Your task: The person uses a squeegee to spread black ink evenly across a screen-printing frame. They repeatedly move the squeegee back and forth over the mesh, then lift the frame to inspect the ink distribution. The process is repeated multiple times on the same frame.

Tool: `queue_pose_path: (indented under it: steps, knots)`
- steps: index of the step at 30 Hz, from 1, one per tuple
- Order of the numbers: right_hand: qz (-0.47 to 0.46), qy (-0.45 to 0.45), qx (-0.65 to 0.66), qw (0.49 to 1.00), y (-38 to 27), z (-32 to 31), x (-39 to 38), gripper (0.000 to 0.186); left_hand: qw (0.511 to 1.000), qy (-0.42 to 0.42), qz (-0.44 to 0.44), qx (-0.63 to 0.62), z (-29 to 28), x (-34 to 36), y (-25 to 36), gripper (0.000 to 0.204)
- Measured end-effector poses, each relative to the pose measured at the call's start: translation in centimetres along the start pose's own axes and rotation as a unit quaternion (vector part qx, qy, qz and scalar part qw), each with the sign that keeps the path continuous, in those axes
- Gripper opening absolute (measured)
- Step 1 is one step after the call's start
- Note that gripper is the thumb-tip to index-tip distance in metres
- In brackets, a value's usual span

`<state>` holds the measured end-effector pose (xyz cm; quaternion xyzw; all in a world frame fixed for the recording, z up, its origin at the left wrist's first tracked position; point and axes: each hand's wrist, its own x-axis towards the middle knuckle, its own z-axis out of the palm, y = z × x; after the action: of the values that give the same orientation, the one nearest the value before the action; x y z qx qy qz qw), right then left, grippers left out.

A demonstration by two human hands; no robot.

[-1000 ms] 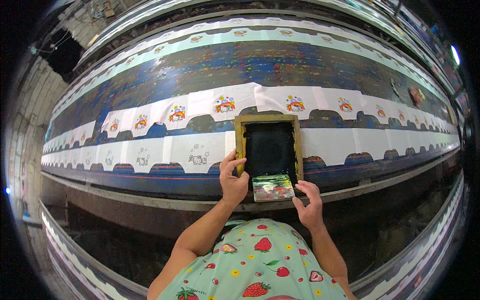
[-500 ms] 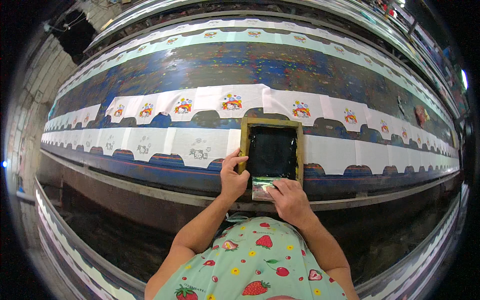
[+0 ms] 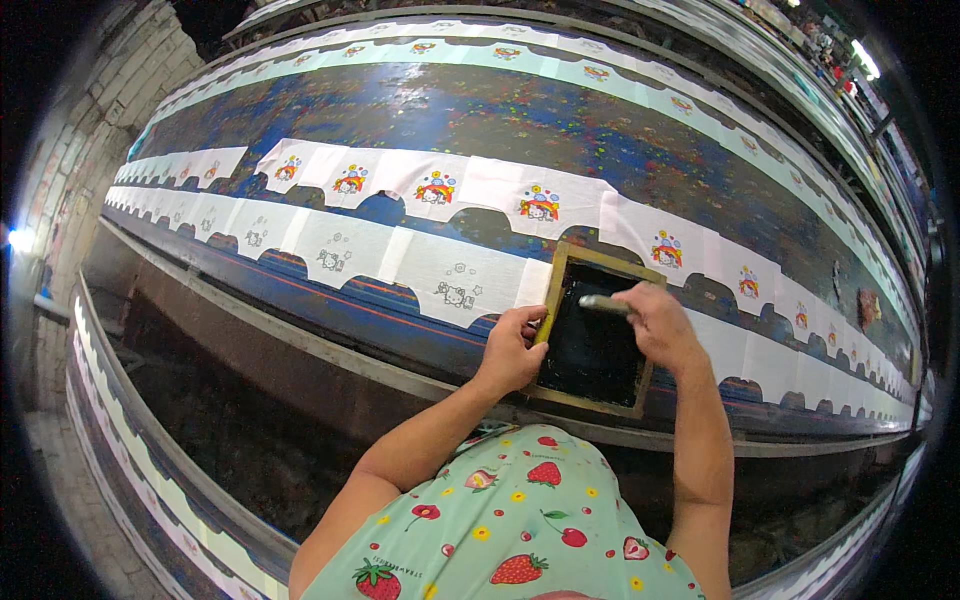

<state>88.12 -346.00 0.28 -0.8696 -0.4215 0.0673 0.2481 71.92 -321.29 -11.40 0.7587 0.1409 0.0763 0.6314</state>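
Note:
A silk-screen frame (image 3: 585,402) with yellowish wooden sides lies over the near row of white fabric pieces. Black ink coats its inside (image 3: 585,350). My left hand (image 3: 512,352) grips the frame's left side, thumb and fingers pressed against the wood. In my right hand (image 3: 663,325) is a squeegee (image 3: 606,303), held over the upper part of the screen; my fingers hide part of it. To the left of the frame lies a fabric piece (image 3: 480,265) with a black outline print. Whatever lies beneath the frame is hidden.
Behind the frame runs a row of fabric pieces with coloured prints (image 3: 540,205). The long dark table (image 3: 420,110) is spattered with paint, and more printed rows line its far side. A ledge (image 3: 330,355) follows its near edge. A brick wall (image 3: 130,80) stands at left.
My right hand has carried the squeegee from the screen's near end up to its upper part. My left hand still holds the frame. The whole view has turned, tilting the table rows.

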Motion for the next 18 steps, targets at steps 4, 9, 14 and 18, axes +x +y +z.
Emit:
queue_pose_path:
  steps: [4, 9, 14, 18]
  knots:
    - [0.019, 0.064, -0.019, 0.998, 1.2, 0.8, 1.8, 0.041, 1.0, -0.013, 0.001, 0.021, -0.1, 0.1, 0.7, 0.069]
    - [0.014, 0.05, -0.026, 0.998, -0.2, 1.7, 0.0, 0.043, 0.998, -0.02, 0.014, 0.063, -0.4, -0.2, 1.8, 0.069]
    - [0.014, 0.039, -0.056, 0.998, -4.2, 3.7, -4.1, 0.04, 0.998, -0.028, 0.023, 0.047, -0.6, 0.1, 2.1, 0.069]
    - [0.029, 0.037, -0.039, 0.998, -7.8, 4.6, -7.6, 0.042, 0.998, -0.025, 0.037, 0.054, -0.6, -0.1, 2.0, 0.068]
